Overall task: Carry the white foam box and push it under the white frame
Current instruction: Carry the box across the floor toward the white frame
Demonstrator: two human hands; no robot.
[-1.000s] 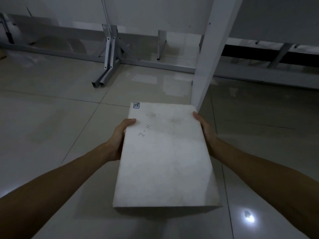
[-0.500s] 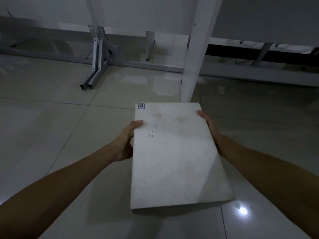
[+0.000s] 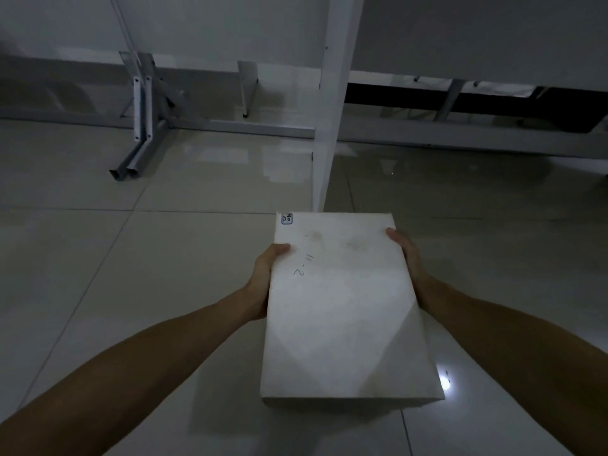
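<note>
White foam makes up the box (image 3: 345,307), a flat rectangular block held out in front of the person above the tiled floor (image 3: 98,291), its long sides running away from the camera. The left hand (image 3: 265,278) is clamped against the box's left long side near the far end, thumb laid over the top edge; the right hand (image 3: 406,255) presses the opposite long side the same way, its fingers hidden behind or beneath the foam. Both forearms reach in from the bottom corners of the view. On the top face there is handwriting reading "11-2" just beside the left thumb, and a small blue-edged label (image 3: 287,218) sits in the far left corner. The box's far edge lies close in front of the foot of a white upright post (image 3: 332,103) — part of the frame — which rises out of the top of the view. Beyond the post a grey rail (image 3: 243,126) runs along the floor by the wall, with a pair of grey metal legs (image 3: 139,126) angled off it to the left. A bright spot of reflected light (image 3: 445,383) shines on the tile just beside the box's near right corner.
</note>
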